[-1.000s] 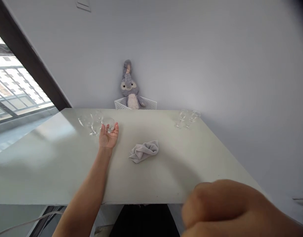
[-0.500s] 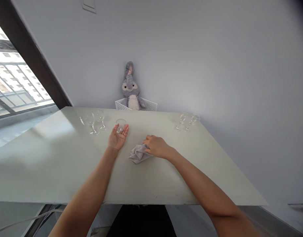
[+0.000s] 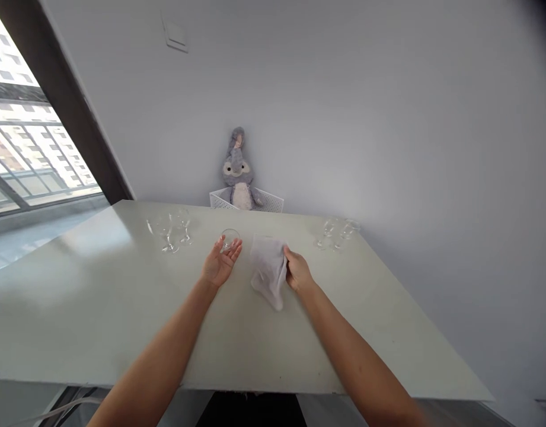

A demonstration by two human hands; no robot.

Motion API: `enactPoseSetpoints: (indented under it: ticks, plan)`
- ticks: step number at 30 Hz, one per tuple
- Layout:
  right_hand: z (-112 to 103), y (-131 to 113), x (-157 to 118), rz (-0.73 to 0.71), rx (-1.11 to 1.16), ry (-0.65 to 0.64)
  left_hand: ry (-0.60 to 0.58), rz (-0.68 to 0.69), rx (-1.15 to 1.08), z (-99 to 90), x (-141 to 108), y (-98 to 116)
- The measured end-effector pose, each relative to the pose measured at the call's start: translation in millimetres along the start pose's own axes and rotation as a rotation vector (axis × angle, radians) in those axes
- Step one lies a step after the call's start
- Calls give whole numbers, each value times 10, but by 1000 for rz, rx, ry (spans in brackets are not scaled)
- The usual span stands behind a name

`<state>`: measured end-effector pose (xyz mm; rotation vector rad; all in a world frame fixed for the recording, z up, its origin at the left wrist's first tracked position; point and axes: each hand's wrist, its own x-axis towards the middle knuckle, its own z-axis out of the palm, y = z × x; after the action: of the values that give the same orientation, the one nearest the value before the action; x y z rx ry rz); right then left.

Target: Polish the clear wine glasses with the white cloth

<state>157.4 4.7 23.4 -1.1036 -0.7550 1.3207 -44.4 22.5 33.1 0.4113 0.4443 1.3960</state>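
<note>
My left hand (image 3: 221, 264) is palm up, its fingers curved around a clear glass (image 3: 230, 238) with the round rim facing up. The lower part of this glass is hidden by the fingers. My right hand (image 3: 297, 270) pinches the edge of a light grey cloth (image 3: 269, 267) between thumb and fingers. The cloth hangs partly unfolded above the tabletop, just right of the glass, and is slightly blurred. A small gap separates the cloth from my left hand.
Several clear stemmed glasses (image 3: 184, 225) stand at the table's back left, and more stemmed glasses (image 3: 328, 230) at its back right. Behind the white table (image 3: 121, 308), a grey plush toy (image 3: 241, 193) sits in a white basket (image 3: 273, 203) against the wall.
My right hand has picked the crumpled cloth up off the table, and it now hangs more open. My left hand still holds the glass, slightly further right in view. The camera has tilted a little.
</note>
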Motion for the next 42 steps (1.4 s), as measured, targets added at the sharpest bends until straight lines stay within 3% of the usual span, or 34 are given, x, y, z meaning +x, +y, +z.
enactPoseSetpoints:
  ticks: [4,7,10,13,16,20,24,28,30,33,37,39,42]
  plan:
    - [46,-121,-55,-20,241,222,-21,46,71,0,9,-54]
    - [236,-172,-209,-164,237,239,-44,90,148,38,-22,-136]
    - [461,-98,-387,-287,55,-1,-90,64,227,87,-92,-241]
    - [567,63,-484,-282,-234,-279,-121,-47,334,99,-162,-319]
    - [503,197,-447,-225,-379,-416,-172,-99,439,87,-204,-366]
    - [293,263,-283,-198,-351,-485,-254,-120,517,99,-238,-446]
    - [119,226,-137,-16,-72,-447,-305,-144,509,127,-236,-475]
    - [86,142,-142,151,264,-347,-310,16,553,152,-203,-416]
    - [127,124,-219,139,228,-400,-310,67,599,151,-189,-383]
    - [201,153,-359,-33,-88,-506,-284,72,694,117,-168,-352]
    - [212,231,-408,-325,-532,-401,-212,7,861,60,-143,-347]
    - [184,234,-356,-269,-486,-365,-229,-8,868,59,-150,-349]
    - [149,176,-274,-43,-107,-369,-317,67,750,95,-178,-341]
